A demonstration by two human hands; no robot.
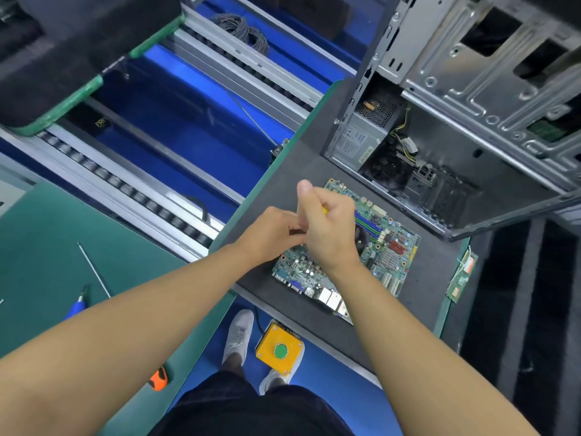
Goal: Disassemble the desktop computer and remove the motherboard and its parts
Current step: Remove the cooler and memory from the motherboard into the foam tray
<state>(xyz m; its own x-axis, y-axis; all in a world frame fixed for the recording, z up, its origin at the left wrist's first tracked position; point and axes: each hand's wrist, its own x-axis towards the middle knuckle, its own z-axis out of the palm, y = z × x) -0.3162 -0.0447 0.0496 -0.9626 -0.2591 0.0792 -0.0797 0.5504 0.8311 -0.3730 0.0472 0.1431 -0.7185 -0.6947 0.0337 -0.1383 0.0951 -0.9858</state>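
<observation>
The green motherboard (388,247) lies flat on the dark grey mat (424,278), outside the open computer case (471,105). Both hands hover over its left half. My right hand (327,228) grips a tool with a yellow handle (323,210), thumb up; the tool's shaft is hidden. My left hand (270,231) has its fingers curled at the right hand's base and pinches something I cannot make out. A power supply (358,140) and cables sit inside the case.
A small green circuit card (462,278) lies at the mat's right edge. On the green bench to the left are a blue-handled screwdriver (77,306), a thin rod (94,270) and an orange-handled tool (158,377). A yellow box with a green button (279,349) sits on the floor beside my shoes.
</observation>
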